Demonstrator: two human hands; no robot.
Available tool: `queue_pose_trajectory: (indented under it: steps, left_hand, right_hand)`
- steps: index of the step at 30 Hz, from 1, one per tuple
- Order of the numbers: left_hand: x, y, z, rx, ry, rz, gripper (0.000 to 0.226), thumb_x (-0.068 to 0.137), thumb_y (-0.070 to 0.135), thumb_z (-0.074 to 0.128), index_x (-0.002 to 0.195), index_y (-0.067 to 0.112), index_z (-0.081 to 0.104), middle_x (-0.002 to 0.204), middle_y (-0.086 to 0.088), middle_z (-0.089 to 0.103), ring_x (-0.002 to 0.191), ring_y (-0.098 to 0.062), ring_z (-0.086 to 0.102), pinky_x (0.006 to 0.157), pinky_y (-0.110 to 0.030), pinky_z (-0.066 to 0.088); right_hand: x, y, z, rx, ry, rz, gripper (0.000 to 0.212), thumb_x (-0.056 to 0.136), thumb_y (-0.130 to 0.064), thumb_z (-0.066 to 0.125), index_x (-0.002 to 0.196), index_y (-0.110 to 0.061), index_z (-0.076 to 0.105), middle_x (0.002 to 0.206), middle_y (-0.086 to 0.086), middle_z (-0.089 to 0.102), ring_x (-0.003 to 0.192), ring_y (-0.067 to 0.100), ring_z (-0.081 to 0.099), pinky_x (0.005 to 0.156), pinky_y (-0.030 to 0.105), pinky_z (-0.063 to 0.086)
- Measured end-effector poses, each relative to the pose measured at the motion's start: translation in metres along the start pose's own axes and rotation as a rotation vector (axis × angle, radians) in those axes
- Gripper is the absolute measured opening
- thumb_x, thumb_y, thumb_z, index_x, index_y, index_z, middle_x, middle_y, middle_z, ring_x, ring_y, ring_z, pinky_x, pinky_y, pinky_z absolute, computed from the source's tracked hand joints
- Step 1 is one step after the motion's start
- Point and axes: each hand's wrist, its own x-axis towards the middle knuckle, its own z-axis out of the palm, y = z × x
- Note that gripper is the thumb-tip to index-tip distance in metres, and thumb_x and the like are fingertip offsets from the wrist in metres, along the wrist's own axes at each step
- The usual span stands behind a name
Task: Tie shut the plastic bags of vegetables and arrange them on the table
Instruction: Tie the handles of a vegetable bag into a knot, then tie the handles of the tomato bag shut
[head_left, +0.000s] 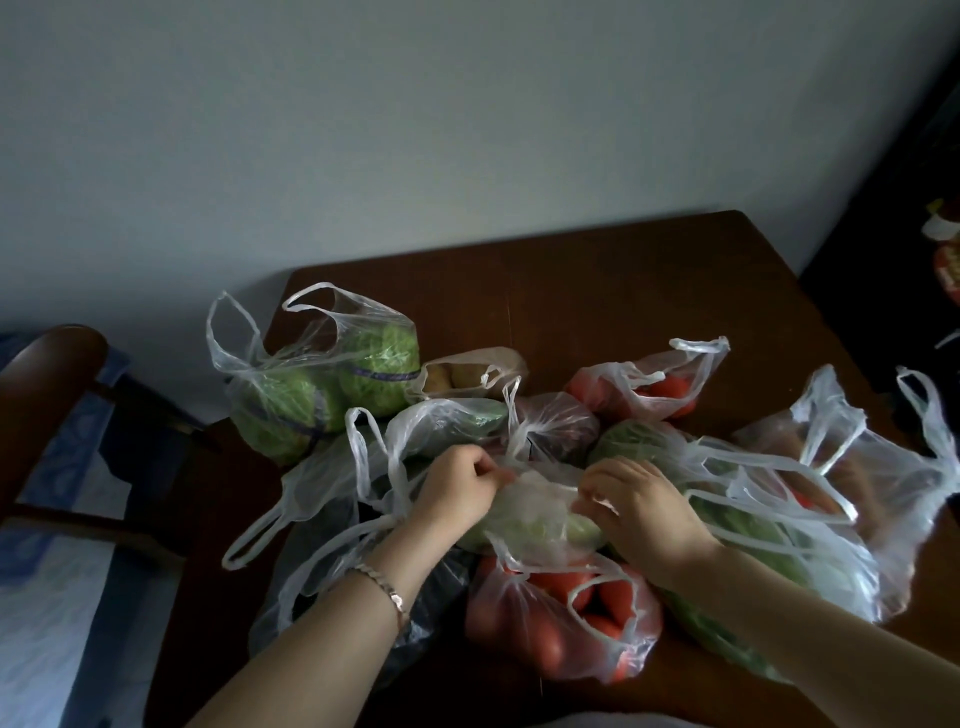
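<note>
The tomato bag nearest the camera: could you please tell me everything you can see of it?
The tomato bag is thin, clear, crinkled plastic holding several red tomatoes. It lies slumped on the dark wooden table, towards its near edge. Its two handle loops lie loose on top, and it looks untied. The pale cabbage bag, which the left hand and the right hand pinch, rests against its far side.

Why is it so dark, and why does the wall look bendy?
In the head view the light is dim, so the table looks very dark; the wide lens curves the wall at right; the far-right bags look smeared, while the left hand and right hand pinching the cabbage bag look sharper.
</note>
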Motion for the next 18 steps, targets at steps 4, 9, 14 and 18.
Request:
queue_pose_trajectory:
  steps: [4, 9, 14, 18]
  left_hand:
    - [-0.011, 0.006, 0.006, -0.224, -0.314, 0.094, 0.036, 0.077, 0.039, 0.069, 0.109, 0.032, 0.054, 0.110, 0.012, 0.057, 0.106, -0.009, 0.054, 0.089, -0.025, 0.044]
    - [-0.019, -0.001, 0.023, 0.290, -0.129, 0.276, 0.029, 0.091, 0.024, 0.047, 0.118, 0.025, 0.056, 0.122, 0.003, 0.061, 0.117, -0.016, 0.054, 0.093, -0.029, 0.044]
    - [-0.016, 0.000, 0.011, 0.092, 0.129, -0.050, 0.035, 0.092, 0.013, 0.042, 0.125, 0.011, 0.053, 0.124, -0.010, 0.060, 0.114, -0.029, 0.055, 0.091, -0.033, 0.043]
    - [-0.025, 0.002, 0.008, 0.064, 0.169, -0.076, 0.038, 0.095, 0.014, 0.036, 0.131, 0.009, 0.048, 0.130, -0.011, 0.056, 0.117, -0.026, 0.053, 0.087, -0.028, 0.038]
  right_hand:
    - [0.002, -0.001, -0.011, 0.511, -0.006, 0.444, 0.010, 0.087, -0.026, 0.059, 0.078, -0.021, 0.060, 0.079, 0.000, 0.063, 0.077, 0.018, 0.059, 0.061, 0.020, 0.041]
    - [-0.021, -0.032, -0.016, 0.384, -0.380, 0.396, 0.075, 0.067, -0.057, 0.068, 0.126, -0.028, 0.031, 0.117, -0.008, 0.053, 0.103, 0.012, 0.057, 0.088, 0.031, 0.050]
    - [-0.043, -0.036, 0.039, -0.225, -0.610, 0.191, 0.123, 0.055, -0.060, 0.073, 0.146, -0.018, 0.001, 0.140, 0.008, 0.031, 0.129, 0.028, 0.034, 0.108, 0.042, 0.030]
    - [-0.046, -0.027, 0.061, -0.349, -0.600, 0.172, 0.065, 0.079, -0.027, 0.062, 0.135, -0.016, 0.034, 0.135, 0.011, 0.037, 0.125, 0.030, 0.037, 0.102, 0.041, 0.035]
